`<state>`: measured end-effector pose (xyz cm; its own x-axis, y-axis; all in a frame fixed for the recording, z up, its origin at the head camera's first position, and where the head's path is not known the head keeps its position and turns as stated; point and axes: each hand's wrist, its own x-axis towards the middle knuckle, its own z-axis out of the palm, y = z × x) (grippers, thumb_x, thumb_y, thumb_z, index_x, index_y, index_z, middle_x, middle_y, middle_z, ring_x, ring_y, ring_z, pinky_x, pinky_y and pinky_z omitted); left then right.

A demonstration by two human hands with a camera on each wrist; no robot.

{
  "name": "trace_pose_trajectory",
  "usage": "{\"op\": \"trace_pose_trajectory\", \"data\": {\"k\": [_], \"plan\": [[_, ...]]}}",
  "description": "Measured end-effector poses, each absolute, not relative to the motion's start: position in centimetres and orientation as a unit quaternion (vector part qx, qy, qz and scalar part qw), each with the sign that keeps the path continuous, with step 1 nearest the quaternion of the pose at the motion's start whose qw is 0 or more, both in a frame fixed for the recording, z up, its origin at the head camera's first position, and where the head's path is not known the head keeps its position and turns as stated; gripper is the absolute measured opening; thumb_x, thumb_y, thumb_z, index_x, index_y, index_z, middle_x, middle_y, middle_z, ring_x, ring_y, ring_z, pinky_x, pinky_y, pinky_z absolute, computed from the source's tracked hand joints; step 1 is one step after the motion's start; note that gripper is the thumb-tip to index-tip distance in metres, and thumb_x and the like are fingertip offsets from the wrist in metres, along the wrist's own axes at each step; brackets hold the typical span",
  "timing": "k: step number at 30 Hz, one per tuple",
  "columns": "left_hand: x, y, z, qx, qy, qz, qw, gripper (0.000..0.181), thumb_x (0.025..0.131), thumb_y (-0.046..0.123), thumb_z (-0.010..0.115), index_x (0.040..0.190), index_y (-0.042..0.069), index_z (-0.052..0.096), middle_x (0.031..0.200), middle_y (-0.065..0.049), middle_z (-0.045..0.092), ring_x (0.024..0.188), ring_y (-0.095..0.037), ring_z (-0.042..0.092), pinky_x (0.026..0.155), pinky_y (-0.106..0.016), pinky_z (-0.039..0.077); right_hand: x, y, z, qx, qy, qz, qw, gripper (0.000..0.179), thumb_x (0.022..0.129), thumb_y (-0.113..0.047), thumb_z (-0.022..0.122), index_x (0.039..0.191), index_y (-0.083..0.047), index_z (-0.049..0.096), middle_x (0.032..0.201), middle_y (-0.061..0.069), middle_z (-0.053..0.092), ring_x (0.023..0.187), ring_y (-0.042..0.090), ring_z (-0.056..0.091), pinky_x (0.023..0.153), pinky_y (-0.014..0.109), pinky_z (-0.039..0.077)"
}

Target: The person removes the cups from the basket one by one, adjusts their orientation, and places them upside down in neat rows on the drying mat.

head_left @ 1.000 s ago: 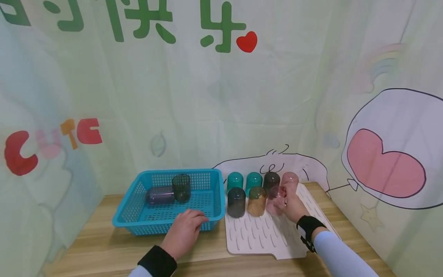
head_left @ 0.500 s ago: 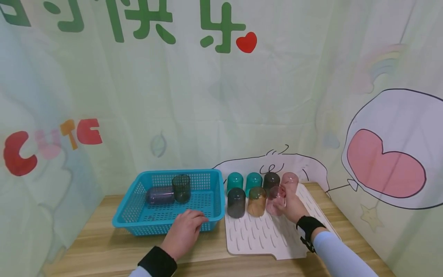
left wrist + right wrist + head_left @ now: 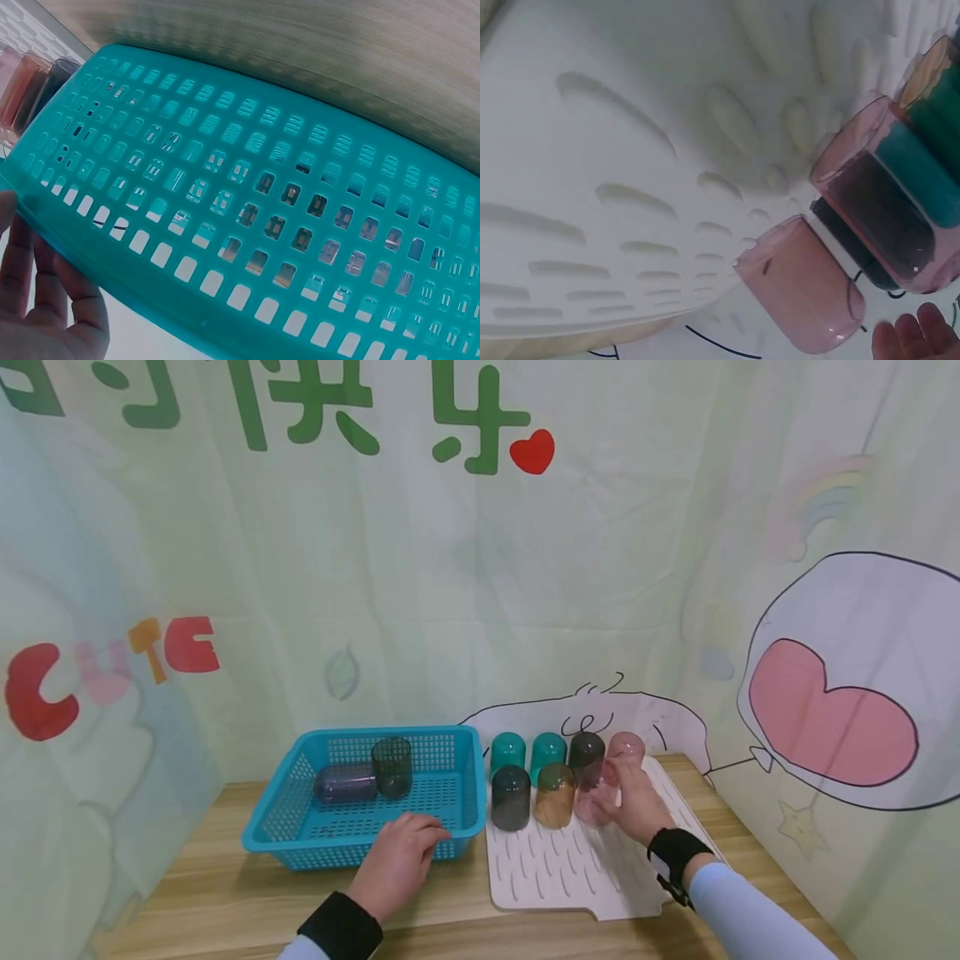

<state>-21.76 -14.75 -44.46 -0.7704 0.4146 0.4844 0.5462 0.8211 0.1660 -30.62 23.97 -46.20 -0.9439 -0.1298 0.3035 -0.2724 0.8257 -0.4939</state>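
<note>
My right hand [image 3: 636,797] is at the front pink cup [image 3: 591,808], which stands upside down on the white draining mat [image 3: 547,881]. In the right wrist view its fingertips [image 3: 919,334] lie just off the cup's rounded base. Behind it stands a second pink cup [image 3: 802,289]. More upturned cups fill the two rows: two teal cups [image 3: 508,752], two dark grey cups [image 3: 511,797] and an amber cup [image 3: 556,797]. My left hand [image 3: 397,864] is at the near rim of the blue basket [image 3: 225,135], its fingers loosely bent around no cup.
Inside the basket lie a purple cup [image 3: 347,783] on its side and a dark smoky cup [image 3: 392,768] standing mouth up. Basket and mat stand side by side on a wooden table [image 3: 202,893]. A printed curtain [image 3: 420,568] hangs right behind them.
My right hand has loosened from the front pink cup and drawn slightly back to the right. The left hand and the basket stay where they were.
</note>
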Motion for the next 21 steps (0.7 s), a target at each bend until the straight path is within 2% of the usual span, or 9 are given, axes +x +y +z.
{"op": "trace_pose_trajectory", "data": {"k": [4,8,16,21], "plan": [[-21.7,-14.8,-44.4,-0.257,-0.93,-0.153,0.215,0.024,0.081,0.007,0.072,0.101,0.021,0.073,0.102,0.007,0.067,0.099,-0.014,0.055,0.085,-0.043,0.051,-29.5,24.0,-45.4,0.146,-0.946,0.234,0.171,0.066,0.081,-0.029,0.076,0.134,-0.007,0.043,0.129,0.015,0.048,0.12,0.03,0.041,0.103,0.056,0.039],[-21.8,-14.8,-44.3,-0.259,-0.927,-0.16,0.219,0.024,0.081,0.006,0.073,0.1,0.02,0.074,0.101,0.005,0.068,0.098,-0.015,0.055,0.083,-0.044,0.051,-28.1,23.9,-44.7,0.187,-0.941,0.216,0.184,0.062,0.079,-0.026,0.078,0.131,-0.007,0.049,0.131,0.014,0.051,0.123,0.029,0.042,0.102,0.055,0.04],[-21.8,-14.8,-44.4,-0.252,-0.932,-0.162,0.206,0.023,0.082,0.008,0.072,0.101,0.021,0.074,0.103,0.004,0.068,0.101,-0.015,0.055,0.086,-0.046,0.05,-25.3,23.5,-45.4,0.206,-0.951,0.204,0.105,0.043,0.082,-0.028,0.075,0.121,-0.017,0.06,0.119,0.003,0.061,0.113,0.021,0.052,0.094,0.048,0.049],[-21.9,-14.6,-44.3,-0.249,-0.933,-0.16,0.203,0.022,0.083,0.008,0.072,0.101,0.021,0.074,0.103,0.005,0.068,0.1,-0.015,0.055,0.086,-0.046,0.05,-24.2,23.5,-46.2,0.204,-0.953,0.22,0.05,0.034,0.084,-0.027,0.073,0.115,-0.019,0.063,0.114,0.002,0.063,0.107,0.019,0.055,0.092,0.047,0.05]]}}
